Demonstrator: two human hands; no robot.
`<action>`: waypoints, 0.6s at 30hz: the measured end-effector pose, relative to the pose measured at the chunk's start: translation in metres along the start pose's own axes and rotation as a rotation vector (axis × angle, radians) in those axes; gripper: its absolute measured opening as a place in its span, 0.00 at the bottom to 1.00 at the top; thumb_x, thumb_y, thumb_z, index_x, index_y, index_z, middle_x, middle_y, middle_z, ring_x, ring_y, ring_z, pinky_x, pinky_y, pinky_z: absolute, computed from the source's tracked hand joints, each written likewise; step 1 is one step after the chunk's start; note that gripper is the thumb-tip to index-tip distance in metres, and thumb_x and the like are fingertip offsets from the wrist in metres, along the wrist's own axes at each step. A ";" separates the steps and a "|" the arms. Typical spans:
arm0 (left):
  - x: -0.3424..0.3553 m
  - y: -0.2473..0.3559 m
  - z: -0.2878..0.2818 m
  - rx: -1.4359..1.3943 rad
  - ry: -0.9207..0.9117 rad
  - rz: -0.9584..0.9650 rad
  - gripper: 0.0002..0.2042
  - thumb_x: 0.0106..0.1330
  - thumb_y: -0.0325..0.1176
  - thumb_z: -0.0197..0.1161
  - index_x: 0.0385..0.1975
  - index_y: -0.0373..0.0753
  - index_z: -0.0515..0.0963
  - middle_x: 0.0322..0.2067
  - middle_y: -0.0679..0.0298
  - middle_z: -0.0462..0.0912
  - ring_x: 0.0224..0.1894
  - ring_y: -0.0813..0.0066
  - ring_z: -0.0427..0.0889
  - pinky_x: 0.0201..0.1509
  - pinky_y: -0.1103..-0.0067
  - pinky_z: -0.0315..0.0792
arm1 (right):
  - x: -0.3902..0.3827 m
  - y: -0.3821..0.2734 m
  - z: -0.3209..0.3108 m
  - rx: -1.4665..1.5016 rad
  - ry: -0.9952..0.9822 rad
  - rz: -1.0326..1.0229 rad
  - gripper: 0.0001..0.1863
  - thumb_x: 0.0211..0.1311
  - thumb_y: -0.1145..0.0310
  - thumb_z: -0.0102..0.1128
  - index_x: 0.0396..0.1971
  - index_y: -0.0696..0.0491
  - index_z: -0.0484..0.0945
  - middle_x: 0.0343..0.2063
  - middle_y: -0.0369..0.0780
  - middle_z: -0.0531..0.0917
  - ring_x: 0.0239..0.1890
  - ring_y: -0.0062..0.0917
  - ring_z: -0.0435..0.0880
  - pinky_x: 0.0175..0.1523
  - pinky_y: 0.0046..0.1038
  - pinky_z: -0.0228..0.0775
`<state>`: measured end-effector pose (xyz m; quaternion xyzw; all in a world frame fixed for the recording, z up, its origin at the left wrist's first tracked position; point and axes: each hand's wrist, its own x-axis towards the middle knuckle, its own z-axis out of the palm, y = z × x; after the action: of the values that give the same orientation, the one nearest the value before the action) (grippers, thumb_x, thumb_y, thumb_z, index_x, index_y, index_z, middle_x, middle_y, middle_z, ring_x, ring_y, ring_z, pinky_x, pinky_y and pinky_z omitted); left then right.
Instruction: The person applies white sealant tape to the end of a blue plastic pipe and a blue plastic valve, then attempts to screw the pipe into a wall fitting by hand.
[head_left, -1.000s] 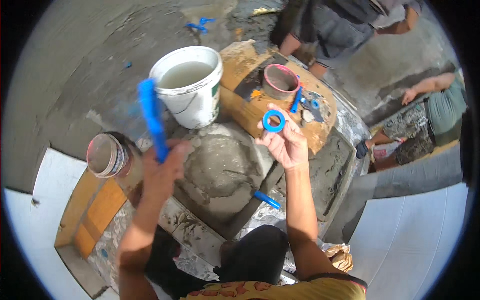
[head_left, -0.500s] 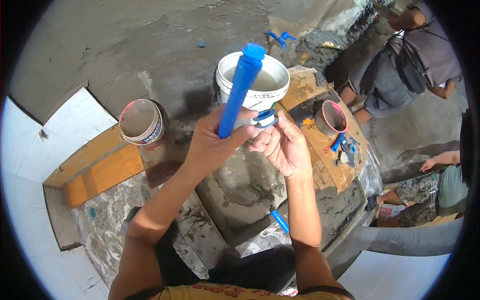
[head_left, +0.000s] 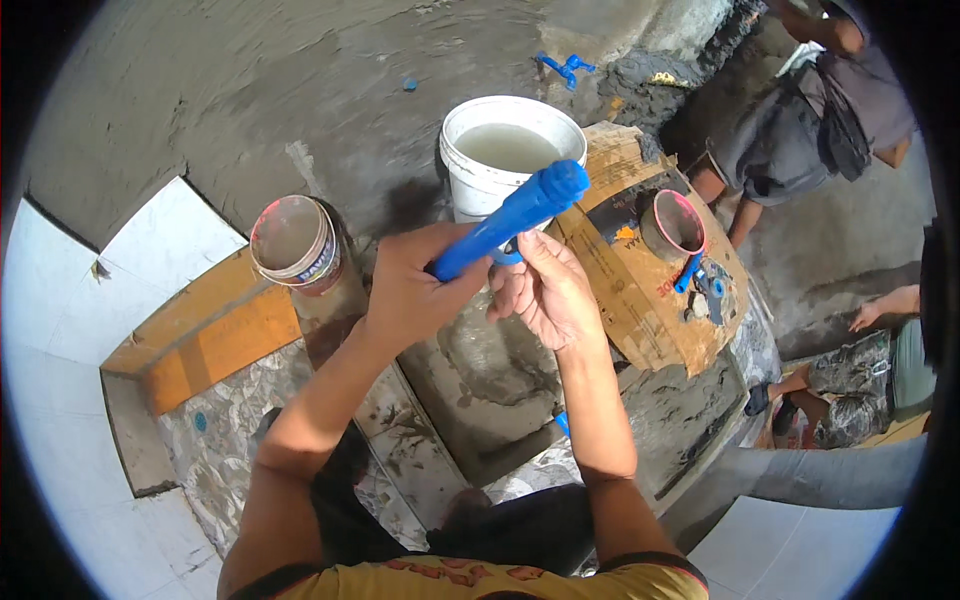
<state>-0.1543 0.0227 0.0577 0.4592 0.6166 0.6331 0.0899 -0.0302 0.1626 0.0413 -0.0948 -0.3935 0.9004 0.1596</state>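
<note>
My left hand (head_left: 412,282) is closed round the lower end of a blue plastic pipe (head_left: 505,222), which slants up to the right with its threaded end pointing away from me. Just beneath the pipe, my right hand (head_left: 552,290) pinches a small spool of thread seal tape (head_left: 508,254) between thumb and fingers. The pipe hides most of that spool, so only a bit of its blue rim shows. Behind the pipe's threaded end stands a white bucket (head_left: 470,190) of cloudy water. Part of another blue pipe (head_left: 562,424) shows beside my right forearm.
A smaller paint pail (head_left: 318,262) stands left. On the right, a cardboard sheet (head_left: 650,310) bears a pink-rimmed pail (head_left: 658,238) and blue fittings (head_left: 690,272). A blue tap (head_left: 568,70) lies beyond the bucket. Two other people are at the right, one person's hand (head_left: 880,307) reaching in.
The pipe has tipped from nearly upright toward the right, its threaded end now lower. The spool, earlier seen plainly with its white tape, is mostly covered by the pipe.
</note>
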 end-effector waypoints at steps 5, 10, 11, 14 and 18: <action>-0.004 0.005 0.002 -0.051 0.066 -0.040 0.07 0.61 0.27 0.70 0.37 0.34 0.85 0.23 0.71 0.79 0.26 0.90 0.71 0.29 0.84 0.67 | -0.002 0.004 -0.002 -0.065 -0.075 -0.076 0.19 0.76 0.57 0.54 0.45 0.60 0.77 0.33 0.47 0.85 0.22 0.29 0.86 0.30 0.37 0.86; 0.000 0.006 -0.014 -0.047 -0.024 0.155 0.07 0.61 0.28 0.70 0.37 0.34 0.84 0.24 0.69 0.80 0.25 0.87 0.71 0.28 0.82 0.66 | -0.008 0.004 0.006 -0.037 -0.110 -0.104 0.17 0.76 0.59 0.55 0.41 0.60 0.78 0.28 0.46 0.85 0.22 0.28 0.86 0.31 0.34 0.85; 0.002 0.004 -0.016 0.007 -0.034 0.256 0.07 0.61 0.28 0.69 0.36 0.34 0.84 0.24 0.68 0.80 0.25 0.86 0.71 0.27 0.81 0.66 | -0.010 0.003 0.006 -0.035 -0.114 -0.099 0.17 0.76 0.59 0.55 0.41 0.60 0.78 0.28 0.46 0.85 0.22 0.28 0.86 0.31 0.34 0.85; -0.001 0.009 -0.025 0.047 -0.086 0.126 0.06 0.62 0.29 0.68 0.33 0.34 0.82 0.23 0.68 0.79 0.25 0.85 0.71 0.28 0.80 0.65 | -0.013 0.001 0.012 -0.124 -0.101 -0.095 0.16 0.75 0.60 0.56 0.41 0.60 0.78 0.27 0.45 0.85 0.21 0.27 0.85 0.31 0.33 0.85; -0.004 0.005 -0.021 0.128 -0.012 0.150 0.06 0.64 0.31 0.67 0.31 0.34 0.80 0.22 0.70 0.78 0.26 0.86 0.70 0.28 0.81 0.65 | -0.010 0.006 0.019 -0.104 -0.053 -0.048 0.14 0.74 0.62 0.57 0.42 0.60 0.78 0.26 0.44 0.85 0.20 0.26 0.85 0.30 0.34 0.85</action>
<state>-0.1642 0.0042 0.0641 0.5126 0.6191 0.5947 0.0163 -0.0278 0.1421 0.0505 -0.0698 -0.4460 0.8768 0.1656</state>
